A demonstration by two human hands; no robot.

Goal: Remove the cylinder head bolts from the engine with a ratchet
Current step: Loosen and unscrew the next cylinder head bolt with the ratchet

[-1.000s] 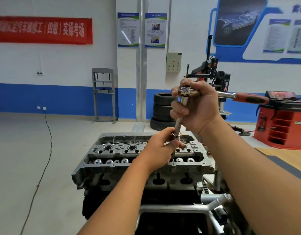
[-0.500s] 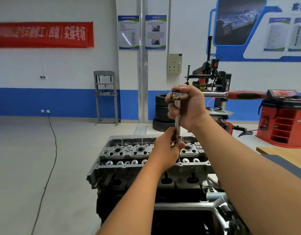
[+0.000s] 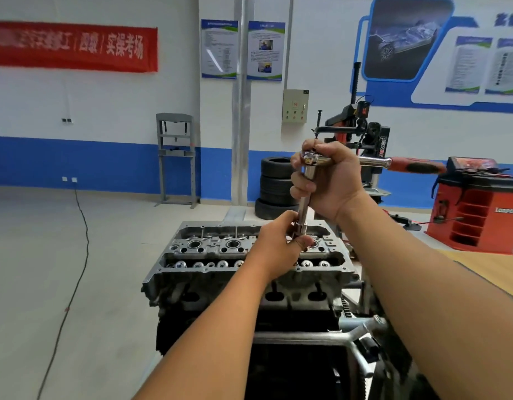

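A bare aluminium cylinder head [image 3: 220,255] tops the engine on a stand in the centre. Above its right half stands a chrome ratchet [image 3: 310,163] with a long extension bar [image 3: 304,203] pointing down and a red-black handle [image 3: 414,166] sticking out to the right. My right hand [image 3: 333,183] grips the ratchet head and the top of the extension. My left hand [image 3: 278,249] pinches the socket [image 3: 301,228] at the extension's lower end, just over the head. The bolt under the socket is hidden by my fingers.
The engine stand's steel frame [image 3: 356,333] lies below right. Stacked tyres [image 3: 275,186], a tyre changer [image 3: 362,134] and a red wheel balancer [image 3: 477,212] stand behind. A grey shop press [image 3: 177,160] is against the wall, and a black cable [image 3: 76,255] runs across the floor on the left.
The ratchet handle has gone from sloping down to the right to nearly level. Both hands keep their hold; the view has shifted slightly.
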